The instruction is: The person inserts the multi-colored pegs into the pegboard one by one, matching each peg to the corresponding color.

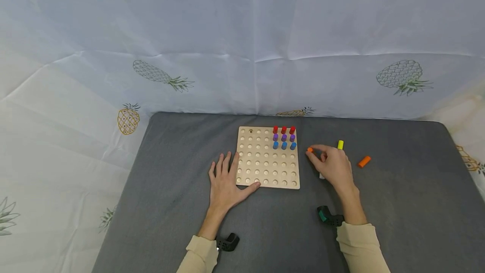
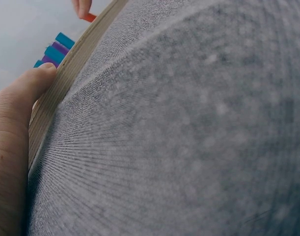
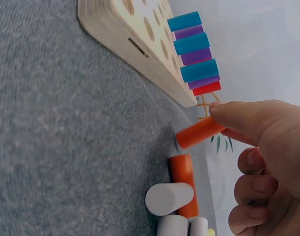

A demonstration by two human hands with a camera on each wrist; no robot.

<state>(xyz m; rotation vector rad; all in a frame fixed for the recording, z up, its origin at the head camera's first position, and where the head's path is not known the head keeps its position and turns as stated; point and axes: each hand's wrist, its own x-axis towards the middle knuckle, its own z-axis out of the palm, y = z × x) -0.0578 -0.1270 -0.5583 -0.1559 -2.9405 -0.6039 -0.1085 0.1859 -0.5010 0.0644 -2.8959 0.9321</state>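
Observation:
A wooden peg board lies on the grey cloth, with rows of red pegs, purple pegs and blue pegs upright at its far right corner. Along the board's left side, my left hand rests with its fingers spread and straight, the thumb on the near edge. To the right of the board, my right hand pinches an orange peg between thumb and index finger. That peg is tilted and apart from the board in the right wrist view.
Near the right hand lie another orange peg and several white pegs. A yellow peg and an orange peg show beyond the hand in the head view. A pineapple-print curtain hangs behind the table.

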